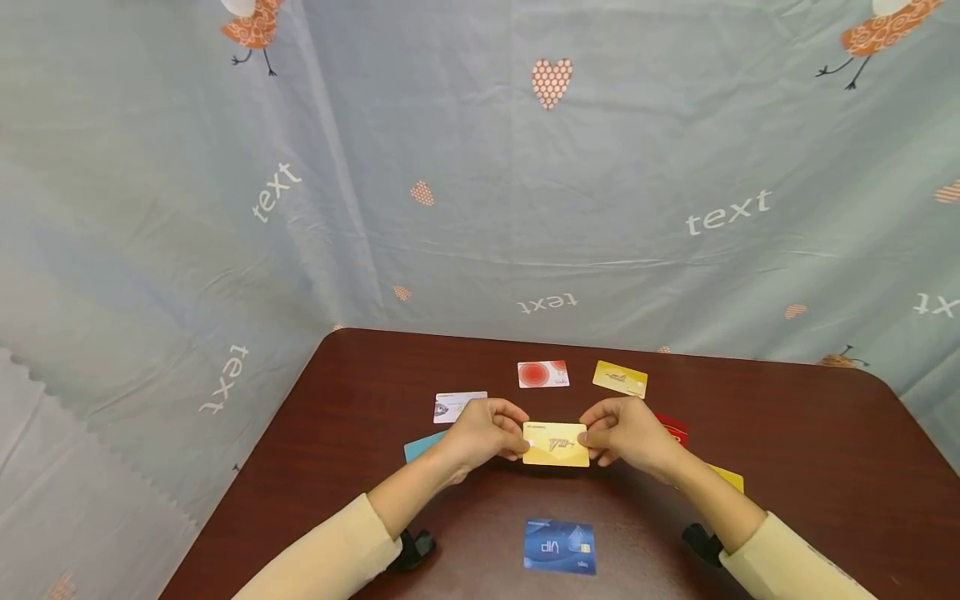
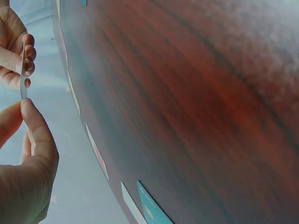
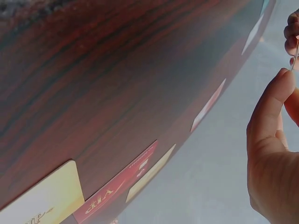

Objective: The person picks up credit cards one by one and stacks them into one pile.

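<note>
The left hand and right hand pinch a yellow card by opposite ends, holding it above the table. A blue card (marked VIP) lies nearer the person.

Single card: pale yellow, rounded corners, darker emblem near mid-face, small print at the upper left. Pinched at its two short ends, left fingers on one, right fingers on the other. Clear of the worktop, long edges roughly level, printed face towards the person. Seen edge-on: thin, apparently unbent.
</note>
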`<state>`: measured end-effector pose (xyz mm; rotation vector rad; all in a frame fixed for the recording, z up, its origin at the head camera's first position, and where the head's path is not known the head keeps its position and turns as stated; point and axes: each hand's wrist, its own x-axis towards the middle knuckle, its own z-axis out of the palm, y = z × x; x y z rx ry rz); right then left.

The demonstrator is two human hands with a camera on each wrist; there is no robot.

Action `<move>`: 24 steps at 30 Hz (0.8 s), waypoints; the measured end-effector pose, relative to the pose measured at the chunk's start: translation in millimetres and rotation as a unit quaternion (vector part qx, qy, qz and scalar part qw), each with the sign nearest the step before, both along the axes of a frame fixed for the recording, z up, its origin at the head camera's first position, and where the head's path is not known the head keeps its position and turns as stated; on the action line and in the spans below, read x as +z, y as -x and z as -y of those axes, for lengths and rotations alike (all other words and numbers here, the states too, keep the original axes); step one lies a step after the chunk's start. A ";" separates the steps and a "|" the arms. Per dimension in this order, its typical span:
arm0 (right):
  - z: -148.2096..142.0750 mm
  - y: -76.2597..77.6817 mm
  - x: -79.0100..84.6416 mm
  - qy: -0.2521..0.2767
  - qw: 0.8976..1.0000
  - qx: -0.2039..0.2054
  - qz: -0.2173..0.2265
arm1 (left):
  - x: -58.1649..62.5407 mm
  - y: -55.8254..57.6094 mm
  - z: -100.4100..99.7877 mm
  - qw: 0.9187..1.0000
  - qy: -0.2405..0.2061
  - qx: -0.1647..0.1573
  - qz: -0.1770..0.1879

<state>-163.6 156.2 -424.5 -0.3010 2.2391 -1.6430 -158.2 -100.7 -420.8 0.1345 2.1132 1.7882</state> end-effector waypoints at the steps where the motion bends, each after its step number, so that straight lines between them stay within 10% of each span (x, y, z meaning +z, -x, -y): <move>1: 0.0 -0.9 -0.2 -0.002 1.000 -0.001 0.001 | -0.1 -0.9 0.0 1.000 -0.002 -0.001 0.000; 24: -3.7 -22.4 -0.3 0.013 0.999 0.029 0.021 | 4.1 -23.1 -1.1 1.000 -0.016 -0.015 0.021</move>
